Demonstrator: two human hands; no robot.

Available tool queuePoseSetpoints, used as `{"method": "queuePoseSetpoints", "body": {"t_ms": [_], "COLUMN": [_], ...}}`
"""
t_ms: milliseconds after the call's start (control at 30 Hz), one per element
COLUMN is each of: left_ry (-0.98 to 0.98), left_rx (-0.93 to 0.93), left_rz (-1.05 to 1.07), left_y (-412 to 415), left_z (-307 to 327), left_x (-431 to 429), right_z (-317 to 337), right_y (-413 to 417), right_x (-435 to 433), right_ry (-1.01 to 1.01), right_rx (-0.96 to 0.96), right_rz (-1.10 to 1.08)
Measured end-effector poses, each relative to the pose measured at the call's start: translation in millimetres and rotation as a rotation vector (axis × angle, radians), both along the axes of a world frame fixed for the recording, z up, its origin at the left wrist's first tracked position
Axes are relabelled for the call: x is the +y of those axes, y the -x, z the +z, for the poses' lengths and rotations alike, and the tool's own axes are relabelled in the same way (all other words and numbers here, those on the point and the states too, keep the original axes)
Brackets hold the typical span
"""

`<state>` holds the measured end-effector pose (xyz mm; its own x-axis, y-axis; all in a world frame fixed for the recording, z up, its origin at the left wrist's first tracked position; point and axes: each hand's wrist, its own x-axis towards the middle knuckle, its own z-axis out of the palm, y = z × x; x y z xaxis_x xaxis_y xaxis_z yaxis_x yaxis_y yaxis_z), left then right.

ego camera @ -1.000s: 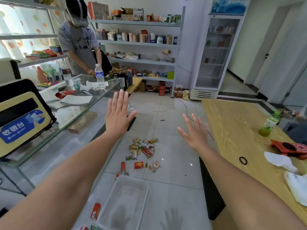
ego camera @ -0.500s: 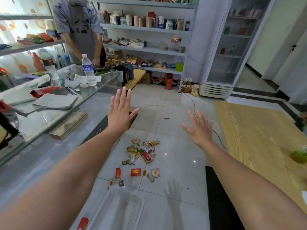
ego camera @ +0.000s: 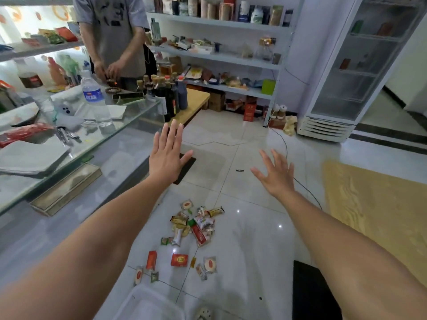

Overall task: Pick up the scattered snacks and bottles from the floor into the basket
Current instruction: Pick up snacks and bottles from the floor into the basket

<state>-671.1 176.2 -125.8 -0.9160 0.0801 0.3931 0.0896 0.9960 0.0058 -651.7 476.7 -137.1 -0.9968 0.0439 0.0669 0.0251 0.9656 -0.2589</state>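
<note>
White plastic basket point(ego camera: 147, 303): sat nearest, at the bottom edge on the tiled floor point(ego camera: 254, 262), only its upper rim in view; nothing could be seen inside the part shown.
Loose snacks near the basket: six small packets lay just beyond the rim, among them an orange packet point(ego camera: 151, 260), a red square packet point(ego camera: 179, 260) and a round-printed sachet point(ego camera: 209, 264); all were apart from one another.
Main snack pile point(ego camera: 196, 225): a heap of overlapping wrappers farther out; roughly a dozen, exact count impossible because they lay on one another.
Bottles on the floor: none could be found among the litter; the only bottles in view stood on surfaces.
Left hand point(ego camera: 166, 155): raised above the floor, palm down, fingers straight and close together, thumb out, holding nothing.
Right hand point(ego camera: 275, 176): raised likewise, fingers spread apart, empty.
Hands counted: two, both well above the snacks.
Risk, slippery wrappers: a grab at the heap would probably lift several and shed some, since the glossy packets overlap loosely.
Risk, missed pieces: the small sachets beside the basket rim could be overlooked or kicked under the glass counter point(ego camera: 76, 144) to the left.
Risk, cable: a black cord point(ego camera: 284, 144) crossed the tiles beyond the hands and could snag a foot.
Farther back: one water bottle point(ego camera: 93, 95) on the counter, another person point(ego camera: 115, 35) behind it, one fridge point(ego camera: 353, 72).
</note>
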Motion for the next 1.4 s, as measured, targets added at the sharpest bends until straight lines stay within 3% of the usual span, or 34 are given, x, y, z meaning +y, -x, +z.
{"method": "queuePoseSetpoints", "body": {"t_ms": [433,667,1033,1200,1400], "left_ry": [0.042,-0.072,-0.160,-0.241,-0.278], "left_rx": [-0.091,-0.061,-0.040,-0.037,-0.009], "left_rz": [0.054,0.370,0.974,1.163,1.401], "left_y": [241.7,336.8,310.0,294.4,281.8], "left_z": [-27.7,-50.7,-104.0,-182.6,-354.6], "left_x": [42.3,34.1,-27.4,-31.5,-16.6], "right_z": [-34.8,-32.3,-62.3,-151.3,-349.0], "right_y": [261.3,451.6,592.1,612.2,610.2], "right_x": [38.9,22.7,-118.9,-174.0,-212.3], "right_ry": [-0.061,-0.264,-0.369,-0.427,-0.474], "right_rx": [-0.074,-0.032,0.131,0.182,0.093], "right_rz": [0.126,0.582,1.249,1.489,1.737]}}
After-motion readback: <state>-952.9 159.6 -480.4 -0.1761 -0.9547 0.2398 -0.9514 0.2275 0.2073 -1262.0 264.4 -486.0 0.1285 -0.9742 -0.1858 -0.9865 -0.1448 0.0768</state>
